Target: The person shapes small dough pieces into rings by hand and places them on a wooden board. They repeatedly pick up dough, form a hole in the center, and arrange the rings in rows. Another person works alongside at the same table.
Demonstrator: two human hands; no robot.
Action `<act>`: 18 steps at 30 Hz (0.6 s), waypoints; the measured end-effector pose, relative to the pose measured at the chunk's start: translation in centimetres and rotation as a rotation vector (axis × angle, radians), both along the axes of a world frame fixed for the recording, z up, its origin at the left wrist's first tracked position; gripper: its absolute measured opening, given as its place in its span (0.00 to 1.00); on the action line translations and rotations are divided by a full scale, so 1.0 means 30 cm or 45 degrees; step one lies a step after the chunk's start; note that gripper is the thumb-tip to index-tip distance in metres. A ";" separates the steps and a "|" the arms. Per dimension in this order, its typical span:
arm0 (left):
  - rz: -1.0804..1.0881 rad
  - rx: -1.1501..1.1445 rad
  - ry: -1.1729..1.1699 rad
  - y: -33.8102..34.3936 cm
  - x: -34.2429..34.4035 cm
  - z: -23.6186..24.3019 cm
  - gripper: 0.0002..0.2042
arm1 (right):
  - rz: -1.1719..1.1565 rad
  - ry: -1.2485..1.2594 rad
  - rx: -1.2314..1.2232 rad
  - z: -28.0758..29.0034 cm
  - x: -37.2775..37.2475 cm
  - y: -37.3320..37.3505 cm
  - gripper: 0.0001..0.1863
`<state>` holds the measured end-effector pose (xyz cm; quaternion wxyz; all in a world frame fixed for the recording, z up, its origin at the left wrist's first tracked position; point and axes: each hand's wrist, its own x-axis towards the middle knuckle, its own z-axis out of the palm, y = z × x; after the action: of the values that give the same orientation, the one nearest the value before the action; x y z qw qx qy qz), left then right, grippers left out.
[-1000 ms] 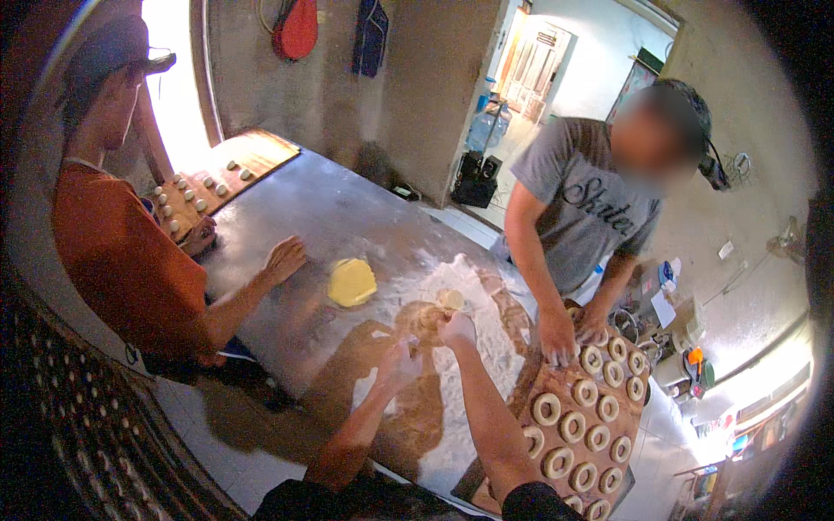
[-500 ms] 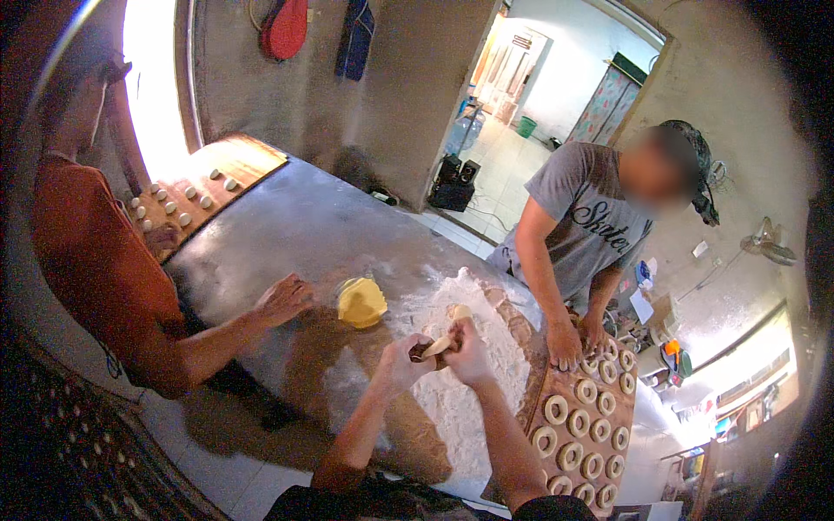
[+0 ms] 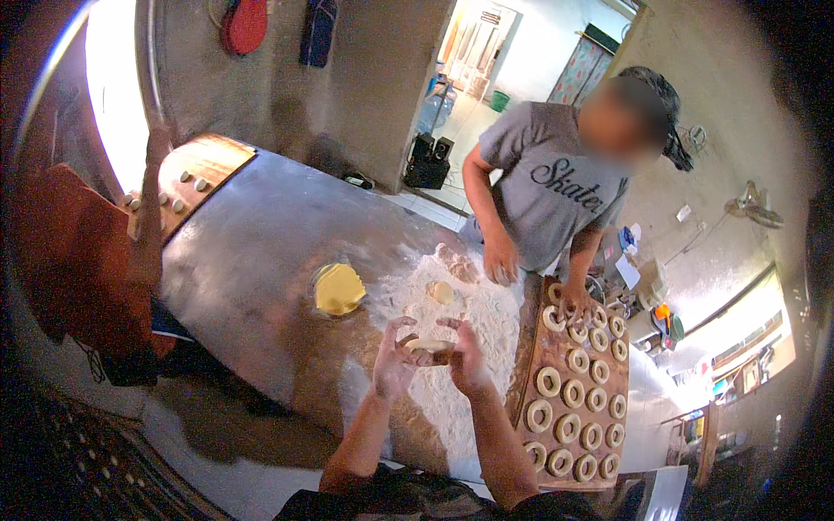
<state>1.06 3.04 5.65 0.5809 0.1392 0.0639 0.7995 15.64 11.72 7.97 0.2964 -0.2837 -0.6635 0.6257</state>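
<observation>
1 piece of lettering (image 3: 566, 186) can be read: a single word in dark, flowing script, slanting down rightward across the chest of the grey T-shirt (image 3: 519, 139) on the co-worker (image 3: 480, 191) at the table's (image 3: 252, 230) far right. Marks on the right wall's small paper (image 3: 684, 213) are too small to tell.

On the table (image 3: 252, 234), flour (image 3: 486, 334) lies right of a dough slab (image 3: 339, 289) and left of a board (image 3: 556, 347) of dough rings (image 3: 529, 417). A second board (image 3: 205, 160) lies far left. A dough strip (image 3: 430, 345) is over the flour.
</observation>
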 end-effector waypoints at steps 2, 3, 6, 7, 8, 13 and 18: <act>0.083 -0.144 0.637 0.015 0.008 0.047 0.13 | 0.045 -0.138 0.251 0.033 0.007 -0.032 0.34; 0.218 -0.368 1.074 0.018 0.034 0.066 0.13 | 0.178 -0.017 -0.178 0.057 0.017 -0.044 0.35; 0.306 -0.601 1.702 0.024 0.120 0.095 0.15 | -0.148 0.214 -0.459 0.122 0.068 -0.081 0.38; 0.263 -0.623 1.759 0.024 0.146 0.094 0.15 | -0.129 -0.105 0.008 0.135 0.084 -0.087 0.40; 0.219 -0.645 1.819 0.027 0.176 0.091 0.15 | -0.154 0.059 -0.255 0.147 0.107 -0.088 0.40; 0.121 -0.521 1.550 0.075 0.309 0.058 0.14 | -0.155 0.153 -0.048 0.138 0.254 -0.070 0.45; 0.139 -0.410 1.562 0.100 0.472 0.106 0.12 | -0.296 0.430 -0.352 0.120 0.459 -0.036 0.43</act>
<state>15.21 6.03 8.81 0.4108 0.4793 0.5114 0.5831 29.42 10.66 11.57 0.4313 -0.2874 -0.4756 0.7107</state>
